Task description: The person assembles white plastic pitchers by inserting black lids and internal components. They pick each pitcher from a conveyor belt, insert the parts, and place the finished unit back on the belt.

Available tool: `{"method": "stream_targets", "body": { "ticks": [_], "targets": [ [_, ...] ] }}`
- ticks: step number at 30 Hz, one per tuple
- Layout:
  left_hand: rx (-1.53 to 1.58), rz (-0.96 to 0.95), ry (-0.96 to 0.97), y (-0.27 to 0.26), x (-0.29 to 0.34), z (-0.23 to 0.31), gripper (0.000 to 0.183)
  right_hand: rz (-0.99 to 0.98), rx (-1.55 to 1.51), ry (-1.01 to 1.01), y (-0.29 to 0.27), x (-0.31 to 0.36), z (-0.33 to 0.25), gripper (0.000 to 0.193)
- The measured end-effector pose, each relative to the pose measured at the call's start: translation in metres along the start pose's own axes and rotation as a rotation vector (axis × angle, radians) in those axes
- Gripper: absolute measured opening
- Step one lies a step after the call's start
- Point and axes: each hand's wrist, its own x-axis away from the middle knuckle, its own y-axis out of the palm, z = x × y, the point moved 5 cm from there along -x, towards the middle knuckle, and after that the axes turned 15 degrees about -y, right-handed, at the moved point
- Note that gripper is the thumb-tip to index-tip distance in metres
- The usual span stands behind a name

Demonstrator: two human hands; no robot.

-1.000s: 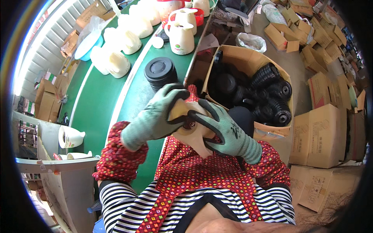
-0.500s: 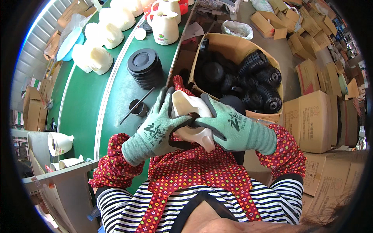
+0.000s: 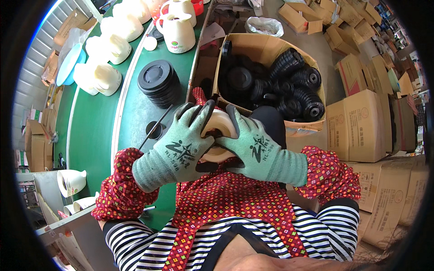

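Surface: green worktop [image 3: 96, 124], left half of frame, white strips lengthwise. Shipping cartons [image 3: 355, 128] stacked at right. White jugs [image 3: 107, 77] in rows, upper left, near light-blue basin [image 3: 71, 64]. Stack of black discs [image 3: 157, 80] left of centre; black cup [image 3: 154, 129] between stack and left hand [image 3: 185, 147]. Open carton [image 3: 300, 131], upper right of centre, holds black ribbed parts [image 3: 289, 101]. Cream jug [image 3: 221, 121] at frame centre, left hand and right hand [image 3: 255, 147] gloved, fingers curled round opposite sides, thumbs over opening. Inside: apparently dark part, thumbs blocking view.
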Motion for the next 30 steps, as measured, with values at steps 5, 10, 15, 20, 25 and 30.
{"method": "stream_targets", "body": {
  "ticks": [5,10,15,20,25,30],
  "targets": [
    [0.022,0.013,0.053,0.005,0.002,-0.001,0.057,0.063,0.039,-0.035,0.015,0.003,0.001,0.064],
    [0.030,0.062,0.058,0.013,0.009,0.004,0.054,0.064,0.060,-0.076,0.010,0.001,-0.007,0.059],
    [0.011,0.072,0.053,0.016,0.007,0.004,0.055,0.023,0.084,-0.118,0.011,-0.001,-0.004,0.059],
    [0.038,0.118,0.026,0.010,0.004,0.001,0.070,0.173,-0.014,-0.088,0.011,0.007,0.012,0.074],
    [0.036,0.090,-0.019,0.012,0.007,-0.003,0.081,0.190,0.034,-0.063,0.001,0.009,-0.002,0.080],
    [0.061,0.089,0.018,0.014,0.005,-0.004,0.067,0.167,0.046,-0.031,0.014,0.003,0.001,0.068]
  ]
}}
